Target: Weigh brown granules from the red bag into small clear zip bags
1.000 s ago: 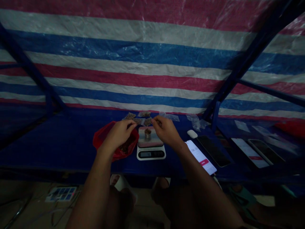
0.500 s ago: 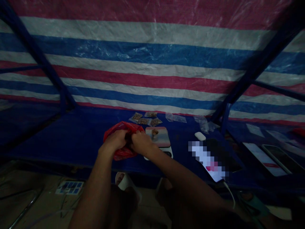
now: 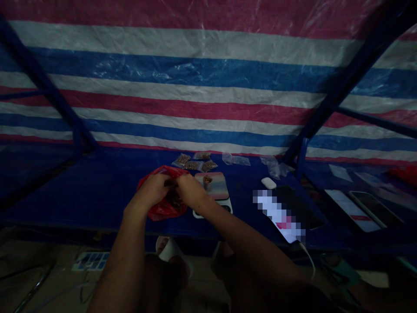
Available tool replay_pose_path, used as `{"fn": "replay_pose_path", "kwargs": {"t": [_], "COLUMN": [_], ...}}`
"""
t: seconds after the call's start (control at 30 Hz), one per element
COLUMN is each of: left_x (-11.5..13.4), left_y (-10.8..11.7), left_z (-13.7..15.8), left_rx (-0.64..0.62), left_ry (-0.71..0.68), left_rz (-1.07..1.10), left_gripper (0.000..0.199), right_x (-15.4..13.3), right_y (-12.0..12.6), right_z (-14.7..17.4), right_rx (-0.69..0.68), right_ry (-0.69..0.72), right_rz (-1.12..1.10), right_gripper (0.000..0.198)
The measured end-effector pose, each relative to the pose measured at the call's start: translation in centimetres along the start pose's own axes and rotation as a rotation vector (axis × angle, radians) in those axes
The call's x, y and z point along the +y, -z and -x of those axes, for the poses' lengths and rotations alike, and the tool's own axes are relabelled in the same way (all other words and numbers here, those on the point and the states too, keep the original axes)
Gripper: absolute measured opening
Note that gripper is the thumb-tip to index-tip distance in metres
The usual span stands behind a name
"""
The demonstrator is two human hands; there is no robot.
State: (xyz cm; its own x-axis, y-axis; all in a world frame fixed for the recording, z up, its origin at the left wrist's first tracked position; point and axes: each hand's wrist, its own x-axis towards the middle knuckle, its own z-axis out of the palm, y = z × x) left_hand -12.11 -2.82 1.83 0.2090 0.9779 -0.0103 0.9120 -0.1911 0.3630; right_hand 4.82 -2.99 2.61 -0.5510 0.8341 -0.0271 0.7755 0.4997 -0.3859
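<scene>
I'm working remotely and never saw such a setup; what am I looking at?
There's no robot, only a person's bare hands; every picture comes from their head-worn camera, looking forward and down. The left hand and right hand are at the mouth of a red plastic bag on a blue table; whether they grip anything is too dark to tell. Right of the bag is a digital scale with a small cup on it. Behind lie four filled clear bags; farther right, a white case and a lit phone.

Striped tarp (image 3: 208,82) at the back — small white case (image 3: 269,183) near a lit phone (image 3: 288,234) with white cable (image 3: 309,257)
</scene>
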Motion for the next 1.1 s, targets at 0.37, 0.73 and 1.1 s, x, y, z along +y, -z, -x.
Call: {"fn": "replay_pose_path", "kwargs": {"t": [0.37,0.73,1.1], "left_x": [0.1,0.0,3.9], "left_y": [-0.1,-0.2,-1.0], "left_z": [0.0,0.3,-0.5], "left_rx": [0.048,0.065,0.2], "left_ry": [0.021,-0.039,-0.211], "left_rz": [-0.001,0.085,0.324], "left_gripper": [0.02,0.023,0.022], "right_x": [2.8,4.2,10.4], "right_y": [-0.5,0.2,3.1], "right_z": [-1.2,-1.1,3.1], "right_rx": [0.205,0.339,0.457], "right_ry": [0.055,0.074,-0.02], "right_rz": [-0.258,-0.455,-0.766], "right_gripper": [0.018,0.014,0.009]}}
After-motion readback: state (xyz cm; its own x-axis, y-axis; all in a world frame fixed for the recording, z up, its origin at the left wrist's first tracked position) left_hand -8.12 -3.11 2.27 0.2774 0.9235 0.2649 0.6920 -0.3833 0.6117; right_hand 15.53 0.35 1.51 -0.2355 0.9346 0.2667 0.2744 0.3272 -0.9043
